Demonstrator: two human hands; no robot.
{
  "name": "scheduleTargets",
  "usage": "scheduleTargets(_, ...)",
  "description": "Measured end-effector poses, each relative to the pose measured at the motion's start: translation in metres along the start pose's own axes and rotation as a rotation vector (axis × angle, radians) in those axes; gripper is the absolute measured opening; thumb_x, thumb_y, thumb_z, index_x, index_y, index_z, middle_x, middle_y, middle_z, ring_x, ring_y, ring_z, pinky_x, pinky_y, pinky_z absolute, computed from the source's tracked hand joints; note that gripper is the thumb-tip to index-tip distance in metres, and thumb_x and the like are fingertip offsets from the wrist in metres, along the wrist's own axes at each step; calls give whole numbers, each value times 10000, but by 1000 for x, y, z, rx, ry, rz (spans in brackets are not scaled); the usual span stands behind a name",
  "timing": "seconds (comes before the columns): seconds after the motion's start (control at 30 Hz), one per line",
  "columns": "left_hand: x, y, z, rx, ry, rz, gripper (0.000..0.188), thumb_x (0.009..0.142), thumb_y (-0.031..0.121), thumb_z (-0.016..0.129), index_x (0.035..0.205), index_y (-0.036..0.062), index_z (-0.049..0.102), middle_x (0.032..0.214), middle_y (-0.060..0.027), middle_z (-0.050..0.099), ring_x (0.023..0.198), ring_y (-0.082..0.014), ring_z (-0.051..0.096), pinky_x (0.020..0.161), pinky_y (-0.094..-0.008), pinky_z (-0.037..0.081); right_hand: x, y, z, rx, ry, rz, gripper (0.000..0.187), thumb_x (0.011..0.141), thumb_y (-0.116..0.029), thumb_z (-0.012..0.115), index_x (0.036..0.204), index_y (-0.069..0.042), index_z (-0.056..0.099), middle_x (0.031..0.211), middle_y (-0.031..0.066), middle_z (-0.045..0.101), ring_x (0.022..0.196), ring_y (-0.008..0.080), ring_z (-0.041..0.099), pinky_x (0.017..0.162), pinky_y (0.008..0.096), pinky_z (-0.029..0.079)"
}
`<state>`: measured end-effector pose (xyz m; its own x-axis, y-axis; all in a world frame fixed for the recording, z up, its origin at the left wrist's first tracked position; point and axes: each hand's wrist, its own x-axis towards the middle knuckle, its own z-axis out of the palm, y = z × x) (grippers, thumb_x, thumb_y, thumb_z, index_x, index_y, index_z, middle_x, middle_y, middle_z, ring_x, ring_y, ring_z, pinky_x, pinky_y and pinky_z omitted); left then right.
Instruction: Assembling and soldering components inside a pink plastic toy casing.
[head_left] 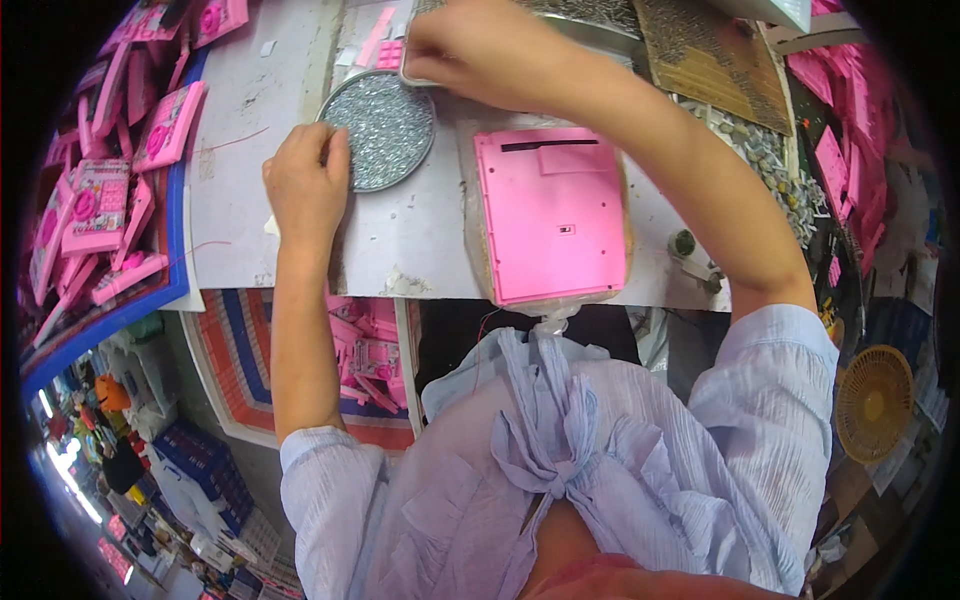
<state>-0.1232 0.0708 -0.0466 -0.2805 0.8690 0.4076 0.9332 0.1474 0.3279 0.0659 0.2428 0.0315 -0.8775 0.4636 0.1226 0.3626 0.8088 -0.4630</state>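
A round metal dish [378, 130] full of small shiny metal pieces, apparently screws, lies on the white worktable. At its left rim is my left hand [308, 172], fingers curled and closed; whatever they may hold is hidden. My right hand [455, 58] reaches across to the far side, just beyond the dish. Its fingers are bent together, slightly blurred, beside a thin pale edge, and what they hold I cannot make out. In front of me a flat pink plastic panel [553, 225] with a black strip near its far edge rests on a clear-wrapped pad.
Pink plastic toy cases [100, 205] are heaped in a blue-edged bin at left. More pink parts fill a box [368, 350] below the table. Brown cardboard [715, 55] and loose small parts [765, 160] lie at right, near a tan basket [875, 403].
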Motion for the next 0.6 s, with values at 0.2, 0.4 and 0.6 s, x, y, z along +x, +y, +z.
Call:
scheduleTargets(0.2, 8, 9, -2, -202, -26, -120, 126, 900, 172, 722, 900, 46, 709, 832, -90, 699, 704, -245, 670, 691, -367, 503, -122, 65, -62, 35, -160, 72, 162, 913, -186, 687, 929, -25, 689, 800, 136, 693, 741, 310, 674, 697, 407, 520)
scheduleTargets(0.4, 12, 11, 3, -181, -44, -142, 138, 902, 154, 716, 942, 21, 710, 844, -116, 713, 690, -234, 675, 665, -336, 514, -118, 63, -60, -266, -375, -53, 147, 894, -179, 666, 902, -36, 697, 796, 143, 698, 771, 347, 682, 700, 437, 540)
scheduleTargets(0.6, 1, 13, -5, -209, -30, -159, 136, 912, 137, 711, 962, 11, 718, 817, -76, 693, 631, -140, 567, 618, -286, 461, -89, 47, -56, -631, -574, -274, 104, 850, -100, 641, 802, -51, 719, 805, 136, 718, 794, 322, 719, 710, 428, 577)
